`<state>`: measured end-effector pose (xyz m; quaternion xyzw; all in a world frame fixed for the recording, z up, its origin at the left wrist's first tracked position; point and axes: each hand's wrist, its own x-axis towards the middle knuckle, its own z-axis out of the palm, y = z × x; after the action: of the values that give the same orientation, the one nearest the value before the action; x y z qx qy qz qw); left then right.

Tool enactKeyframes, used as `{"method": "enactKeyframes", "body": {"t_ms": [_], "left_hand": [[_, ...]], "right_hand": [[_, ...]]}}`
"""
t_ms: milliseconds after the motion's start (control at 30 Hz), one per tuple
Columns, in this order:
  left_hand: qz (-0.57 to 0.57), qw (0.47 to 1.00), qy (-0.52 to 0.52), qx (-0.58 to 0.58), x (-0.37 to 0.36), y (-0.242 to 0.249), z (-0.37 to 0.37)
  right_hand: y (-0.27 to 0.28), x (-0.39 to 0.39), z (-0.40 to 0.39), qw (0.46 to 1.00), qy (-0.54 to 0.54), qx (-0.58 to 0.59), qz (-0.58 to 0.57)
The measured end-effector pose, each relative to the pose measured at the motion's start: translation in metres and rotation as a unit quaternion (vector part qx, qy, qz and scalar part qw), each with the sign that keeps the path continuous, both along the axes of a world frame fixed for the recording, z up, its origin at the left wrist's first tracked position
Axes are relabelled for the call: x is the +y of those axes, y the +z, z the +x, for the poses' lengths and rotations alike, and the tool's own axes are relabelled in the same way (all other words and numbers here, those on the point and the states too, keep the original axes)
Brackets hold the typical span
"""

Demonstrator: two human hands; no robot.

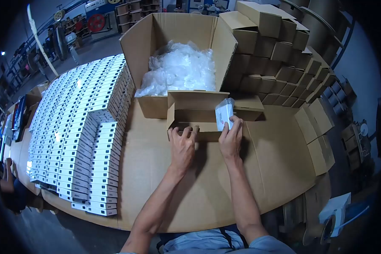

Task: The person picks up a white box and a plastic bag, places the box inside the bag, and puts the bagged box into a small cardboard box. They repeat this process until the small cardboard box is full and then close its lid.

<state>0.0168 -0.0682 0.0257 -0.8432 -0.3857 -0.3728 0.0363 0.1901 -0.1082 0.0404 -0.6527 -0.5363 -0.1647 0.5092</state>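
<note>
A small open cardboard box point(194, 101) stands on the cardboard-covered table, in front of a large carton point(182, 27) of clear plastic bags point(180, 65). My left hand point(183, 146) is at the small box's near edge, its fingers bent over the rim; the fingertips are partly inside. My right hand point(231, 139) grips a plastic-wrapped white packet point(224, 113) by its lower end, at the right part of the small box. The packet is upright and slightly tilted.
Rows of stacked white boxes point(76, 127) fill the left side of the table point(190, 190). Many brown cartons point(266, 51) are piled at the back right. Open cardboard flaps point(315, 131) lie at the right edge. A co-worker's arm point(7, 178) shows at far left.
</note>
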Motion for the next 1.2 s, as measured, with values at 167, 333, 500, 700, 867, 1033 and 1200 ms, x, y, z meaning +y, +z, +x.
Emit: {"method": "enactKeyframes", "body": {"t_ms": [167, 333, 500, 700, 867, 1033, 1200], "left_hand": [[-0.024, 0.999, 0.006, -0.023, 0.002, 0.000, 0.003], [-0.059, 0.998, 0.030, -0.018, -0.002, 0.000, 0.009], [-0.062, 0.998, 0.015, -0.002, -0.004, -0.001, 0.010], [-0.061, 0.990, -0.064, -0.113, -0.020, 0.026, -0.028], [0.033, 0.981, 0.144, -0.123, 0.024, 0.074, -0.125], [0.070, 0.955, 0.282, -0.054, 0.082, 0.079, -0.199], [0.024, 0.956, 0.292, -0.024, 0.100, 0.072, -0.218]], "right_hand": [[0.014, 0.003, 0.000, 0.999, 0.000, 0.004, -0.040], [0.006, 0.017, 0.006, 0.997, -0.024, 0.005, -0.071], [-0.003, 0.020, -0.004, 0.994, -0.051, 0.051, -0.083], [-0.020, 0.027, 0.008, 0.993, -0.075, 0.032, -0.087], [-0.016, 0.019, 0.004, 0.991, -0.054, 0.031, -0.120], [0.021, -0.013, -0.020, 0.976, -0.053, -0.062, -0.203], [0.043, -0.046, -0.058, 0.986, 0.012, -0.072, -0.153]]}}
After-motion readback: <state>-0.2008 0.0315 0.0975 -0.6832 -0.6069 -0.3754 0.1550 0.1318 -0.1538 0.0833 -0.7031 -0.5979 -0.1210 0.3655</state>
